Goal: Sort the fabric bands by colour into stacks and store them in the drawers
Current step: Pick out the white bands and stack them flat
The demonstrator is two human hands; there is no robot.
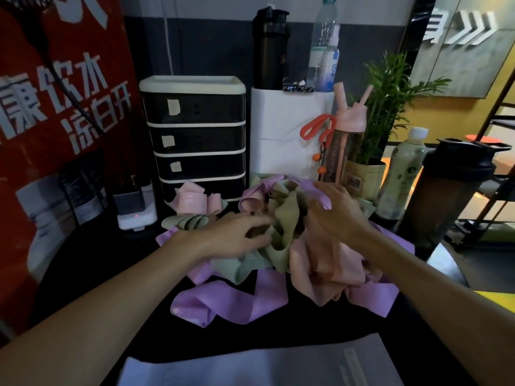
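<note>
Some white paper [250, 366] lies nearest, then a loose purple band [223, 305] on the dark table [292, 332]. Beyond it the left hand [237, 235] curls its fingers to pinch an olive band [287, 218] in the tangled pile of bands [328, 266]; the right hand [338, 211] rests on the pile, fingertips buried, grip unclear. Farther back a pink stack [192, 200] sits against the closed drawers [195, 137].

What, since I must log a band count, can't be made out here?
Head view only:
- Band count: pile tangled, left hand and right hand cover its middle.
- Left hand's grip: fingertips buried in olive band.
- Bottom drawer: front partly behind pink bands.
- Drawer labels: writing, if any, too small.
</note>
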